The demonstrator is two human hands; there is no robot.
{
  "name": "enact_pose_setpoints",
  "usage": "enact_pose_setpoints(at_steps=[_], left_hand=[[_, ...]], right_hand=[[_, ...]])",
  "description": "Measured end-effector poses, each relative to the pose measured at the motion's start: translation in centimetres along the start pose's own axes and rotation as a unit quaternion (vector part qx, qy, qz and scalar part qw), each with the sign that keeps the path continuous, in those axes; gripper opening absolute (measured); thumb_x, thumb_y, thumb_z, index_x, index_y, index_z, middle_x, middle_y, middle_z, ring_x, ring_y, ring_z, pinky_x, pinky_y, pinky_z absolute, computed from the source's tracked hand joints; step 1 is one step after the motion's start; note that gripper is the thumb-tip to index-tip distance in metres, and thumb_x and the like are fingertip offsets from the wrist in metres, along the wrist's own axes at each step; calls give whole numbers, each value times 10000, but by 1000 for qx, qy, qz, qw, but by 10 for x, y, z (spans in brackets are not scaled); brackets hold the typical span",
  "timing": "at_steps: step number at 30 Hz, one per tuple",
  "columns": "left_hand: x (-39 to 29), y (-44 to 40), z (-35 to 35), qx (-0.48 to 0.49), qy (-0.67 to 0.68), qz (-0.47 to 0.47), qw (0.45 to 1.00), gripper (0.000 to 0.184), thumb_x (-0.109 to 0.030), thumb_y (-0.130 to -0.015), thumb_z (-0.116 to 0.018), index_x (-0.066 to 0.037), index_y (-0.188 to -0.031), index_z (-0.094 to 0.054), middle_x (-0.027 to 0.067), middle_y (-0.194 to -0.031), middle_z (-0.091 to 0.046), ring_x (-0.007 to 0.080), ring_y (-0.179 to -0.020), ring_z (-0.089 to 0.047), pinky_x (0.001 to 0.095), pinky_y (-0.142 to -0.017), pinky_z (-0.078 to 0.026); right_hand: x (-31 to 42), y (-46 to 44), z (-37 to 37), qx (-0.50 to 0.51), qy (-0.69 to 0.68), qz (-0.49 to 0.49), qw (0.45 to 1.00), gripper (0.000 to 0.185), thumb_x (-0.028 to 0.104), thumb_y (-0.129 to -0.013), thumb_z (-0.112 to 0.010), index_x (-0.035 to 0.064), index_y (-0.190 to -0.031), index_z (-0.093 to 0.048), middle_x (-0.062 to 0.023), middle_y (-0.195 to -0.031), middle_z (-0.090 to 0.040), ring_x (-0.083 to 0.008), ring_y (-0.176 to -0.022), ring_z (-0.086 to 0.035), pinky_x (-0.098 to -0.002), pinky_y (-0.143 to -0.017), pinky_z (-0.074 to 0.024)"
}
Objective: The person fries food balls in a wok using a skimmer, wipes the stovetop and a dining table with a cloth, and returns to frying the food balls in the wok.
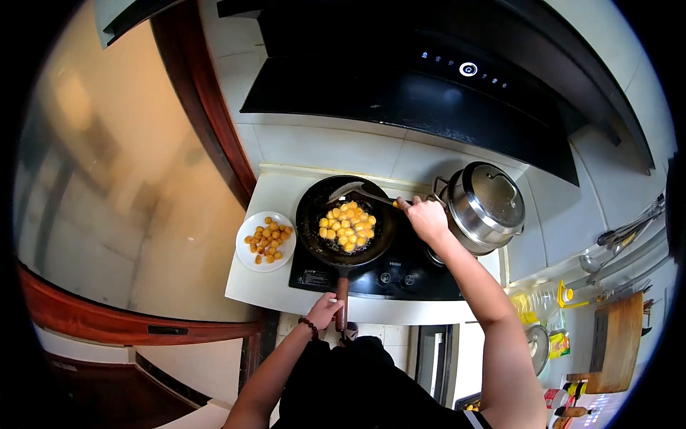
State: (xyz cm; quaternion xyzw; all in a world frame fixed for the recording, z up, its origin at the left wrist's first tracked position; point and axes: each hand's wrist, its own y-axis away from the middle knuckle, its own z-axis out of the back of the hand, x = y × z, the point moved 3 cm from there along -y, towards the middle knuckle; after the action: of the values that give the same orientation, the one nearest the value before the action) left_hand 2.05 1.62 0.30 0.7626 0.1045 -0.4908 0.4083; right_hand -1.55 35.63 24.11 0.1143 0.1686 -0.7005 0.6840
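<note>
In mid-frame, the pan (309,218) looks heavy; hold its brown handle (343,292), where your left grip (325,312) is, closed or not I can't tell. Your right grip (421,217) squeezes the spatula (351,189).

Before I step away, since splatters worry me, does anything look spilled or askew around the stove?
Nothing stands out: the golden pieces lie inside the wok or on the plate, and no spill shows nearby.
</note>
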Motion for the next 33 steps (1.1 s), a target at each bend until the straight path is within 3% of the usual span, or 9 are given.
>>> enact_pose_setpoints(at_steps=[8,14,17,20,27,33], left_hand=[[-13,4,1,6,-53,-2,999,375,-287,-1013,-631,-47,-1265,-490,95,-976,-672,170,-874,-663,337,-759,-550],[-26,5,6,45,-101,11,994,415,-309,-997,-654,-33,-1269,-505,116,-991,-681,192,-887,-685,324,-769,-552],[-21,-2,9,70,-87,14,994,414,-316,-991,-663,-35,-1254,-509,111,-988,-679,188,-881,-682,321,-769,-552],[-18,-8,11,82,-95,14,992,409,-315,-989,-667,-37,-1244,-510,108,-995,-674,186,-878,-679,322,-771,-553],[-22,-11,15,110,-132,-2,985,390,-308,-984,-676,-31,-1211,-521,104,-1005,-666,184,-867,-674,320,-745,-561],[-22,-13,18,141,-77,17,987,395,-350,-1001,-645,-31,-1208,-538,95,-985,-691,163,-807,-671,309,-707,-561]], right_hand=[[7,42,-13,-27,-102,-133,985,495,89,-898,-551,187,-1382,-584,-163,-891,-686,-322,-713,-719,-446,-600,-576],[49,77,-19,51,-187,-248,949,585,46,-856,-569,145,-1432,-543,-202,-973,-691,-385,-776,-721,-481,-690,-598],[79,95,-31,57,-219,-261,938,602,44,-833,-601,95,-1429,-534,-224,-948,-690,-392,-771,-718,-479,-690,-597],[107,108,-34,55,-278,-302,910,469,153,-923,-609,104,-1387,-559,-239,-928,-695,-442,-797,-692,-534,-720,-572],[143,115,-17,28,-350,-392,850,450,95,-910,-616,57,-1355,-570,-266,-1018,-694,-460,-899,-671,-529,-797,-552],[162,126,-26,-30,-392,-400,828,434,76,-919,-618,15,-1345,-569,-283,-1063,-680,-465,-942,-659,-506,-818,-543]])
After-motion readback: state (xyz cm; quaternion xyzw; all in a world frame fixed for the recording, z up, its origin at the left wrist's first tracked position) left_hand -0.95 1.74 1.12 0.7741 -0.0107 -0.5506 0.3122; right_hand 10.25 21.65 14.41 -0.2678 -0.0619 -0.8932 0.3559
